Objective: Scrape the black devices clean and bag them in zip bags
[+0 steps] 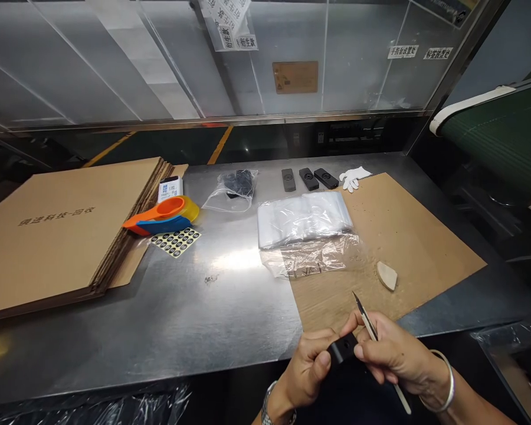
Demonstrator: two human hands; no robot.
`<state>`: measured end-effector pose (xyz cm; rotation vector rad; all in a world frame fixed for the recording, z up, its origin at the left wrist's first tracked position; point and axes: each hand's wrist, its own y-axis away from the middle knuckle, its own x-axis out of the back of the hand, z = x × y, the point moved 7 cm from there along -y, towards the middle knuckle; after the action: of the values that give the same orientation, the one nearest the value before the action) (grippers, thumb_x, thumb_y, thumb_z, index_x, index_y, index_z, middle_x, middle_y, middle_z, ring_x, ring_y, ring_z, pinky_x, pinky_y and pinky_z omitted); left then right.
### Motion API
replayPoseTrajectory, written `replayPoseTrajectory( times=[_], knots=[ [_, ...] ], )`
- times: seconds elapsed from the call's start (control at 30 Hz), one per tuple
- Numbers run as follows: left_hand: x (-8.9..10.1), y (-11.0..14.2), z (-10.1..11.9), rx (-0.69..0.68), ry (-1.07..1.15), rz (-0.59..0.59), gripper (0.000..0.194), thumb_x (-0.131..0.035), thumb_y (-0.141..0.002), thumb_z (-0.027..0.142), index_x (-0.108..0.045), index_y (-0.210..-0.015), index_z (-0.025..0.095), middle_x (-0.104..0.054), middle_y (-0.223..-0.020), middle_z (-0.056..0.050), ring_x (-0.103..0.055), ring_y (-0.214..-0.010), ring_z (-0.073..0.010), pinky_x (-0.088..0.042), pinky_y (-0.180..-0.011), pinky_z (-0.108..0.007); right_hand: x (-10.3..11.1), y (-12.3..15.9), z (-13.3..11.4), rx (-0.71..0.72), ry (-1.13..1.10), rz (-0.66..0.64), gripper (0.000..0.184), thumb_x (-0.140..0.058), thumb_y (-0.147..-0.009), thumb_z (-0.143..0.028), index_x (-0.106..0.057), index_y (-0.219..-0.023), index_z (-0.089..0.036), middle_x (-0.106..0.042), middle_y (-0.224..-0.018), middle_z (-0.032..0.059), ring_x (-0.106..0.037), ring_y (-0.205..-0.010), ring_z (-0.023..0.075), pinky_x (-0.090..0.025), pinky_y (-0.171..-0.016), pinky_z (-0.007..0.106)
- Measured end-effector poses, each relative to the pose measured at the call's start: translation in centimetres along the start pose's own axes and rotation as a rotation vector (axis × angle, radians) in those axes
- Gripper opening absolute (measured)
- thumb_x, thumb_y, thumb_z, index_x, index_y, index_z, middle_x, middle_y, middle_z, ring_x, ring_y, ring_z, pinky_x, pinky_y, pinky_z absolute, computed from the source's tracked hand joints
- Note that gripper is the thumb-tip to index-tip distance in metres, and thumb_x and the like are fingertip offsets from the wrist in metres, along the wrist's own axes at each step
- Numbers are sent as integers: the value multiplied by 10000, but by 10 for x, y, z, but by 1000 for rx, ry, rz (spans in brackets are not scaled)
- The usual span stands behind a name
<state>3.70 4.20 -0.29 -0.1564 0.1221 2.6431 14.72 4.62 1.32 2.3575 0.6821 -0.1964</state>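
My left hand point(310, 363) is closed around a small black device point(343, 348), a block with a round hole in its end face. The fingertips of my right hand point(392, 354) rest close against that block. In the same right hand a pair of slim tweezers point(369, 323) is held, dark at the tip and pale along the body. Their tip points up and away from the block, and the other end sticks out below the palm. Both hands are at the table's front edge, by a brown cardboard sheet point(425, 236). A pale wedge-shaped piece point(387, 276) lies on the sheet.
Clear plastic bags point(304, 219) are stacked mid-table. Behind them lie several black devices point(308, 179) and a white glove point(353, 178). To the left are a bagged black item point(239, 184), tape dispenser point(168, 215), sticker sheet point(177, 241) and cardboard stack point(66, 230). A green conveyor point(504, 136) stands right.
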Motion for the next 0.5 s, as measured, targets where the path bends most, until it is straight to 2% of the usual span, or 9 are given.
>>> replayPoseTrajectory(
  times=[0.13, 0.33, 0.43, 0.47, 0.5],
  knots=[
    [0, 0, 2, -41, -60, -24, 589, -282, -828, 607, -602, -642, 149, -408, -627, -48, -395, -637, -174, -305, -648, -304, -1, 0, -1, -22, 9, 34, 425, -665, -676, -374, -455, -966, -143, -449, -404, -106, -281, -289, 13, -142, -299, 127],
    [0, -4, 3, -247, -63, -41, 558, -312, -842, 569, -587, -621, 136, -425, -589, -30, -405, -571, -130, -314, -571, -279, 2, 9, 6, -19, 25, 36, 486, -674, -663, -447, -456, -981, -151, -456, -438, -93, -283, -297, 11, -161, -303, 135],
    [3, -1, 8, -156, -12, 6, 587, -361, -786, 653, -624, -661, 143, -493, -613, -47, -459, -585, -138, -367, -586, -287, 10, 4, 18, -23, 191, 39, 594, -653, -618, -608, -497, -1021, -200, -468, -451, -54, -354, -309, 51, -195, -295, 167],
    [7, 1, 6, -42, 74, 40, 552, -429, -752, 665, -633, -694, 155, -526, -632, -51, -492, -599, -144, -396, -587, -284, 15, -8, 16, 22, 280, 85, 585, -648, -602, -639, -535, -1008, -233, -515, -497, -13, -434, -348, 91, -245, -293, 197],
    [14, 5, 2, 97, 181, 129, 490, -472, -756, 632, -641, -765, 172, -572, -694, -59, -534, -653, -155, -430, -618, -287, 19, -26, 10, 82, 362, 144, 549, -636, -608, -655, -559, -1002, -280, -572, -578, 30, -514, -422, 131, -302, -307, 226]
  ],
)
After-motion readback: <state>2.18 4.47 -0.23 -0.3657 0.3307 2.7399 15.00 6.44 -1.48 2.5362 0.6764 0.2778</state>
